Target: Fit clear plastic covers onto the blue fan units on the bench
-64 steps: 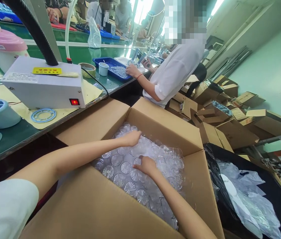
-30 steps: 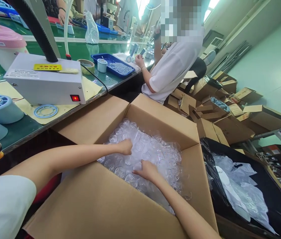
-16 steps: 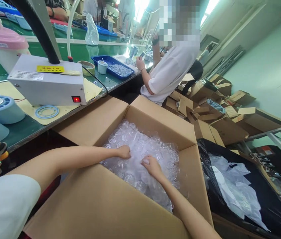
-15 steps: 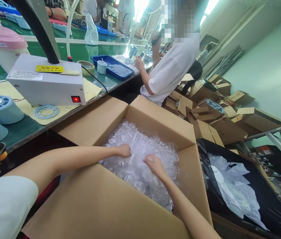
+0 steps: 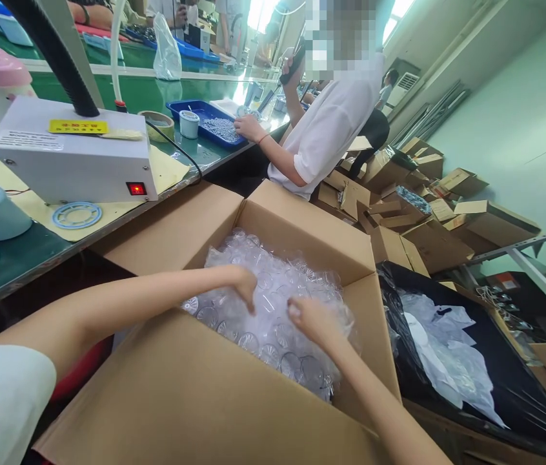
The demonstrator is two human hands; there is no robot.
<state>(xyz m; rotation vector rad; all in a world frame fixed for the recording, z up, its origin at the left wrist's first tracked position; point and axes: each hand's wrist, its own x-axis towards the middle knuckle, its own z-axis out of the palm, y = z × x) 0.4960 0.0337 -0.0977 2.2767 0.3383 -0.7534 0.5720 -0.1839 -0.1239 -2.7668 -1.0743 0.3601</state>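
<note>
Beside the bench [image 5: 35,255], your left hand [image 5: 245,286] and right hand [image 5: 312,321] have lifted, each pinching the clear plastic bag [image 5: 273,303] in the cardboard box [image 5: 302,239].

Two hands in a carton of clear plastic parts

The left hand [image 5: 245,284] and right hand [image 5: 312,320] are both down among the clear parts [image 5: 273,303] that fill the open carton [image 5: 302,232], fingers curled into the pile, close to each other but apart. At ten o'clock a white unit [image 5: 72,165] with a lit red switch stands on the bench [image 5: 26,255]. At one o'clock a co-worker [image 5: 328,129] sits by a blue tray [image 5: 205,119]. At four o'clock lies a black bag [image 5: 495,374].
</note>
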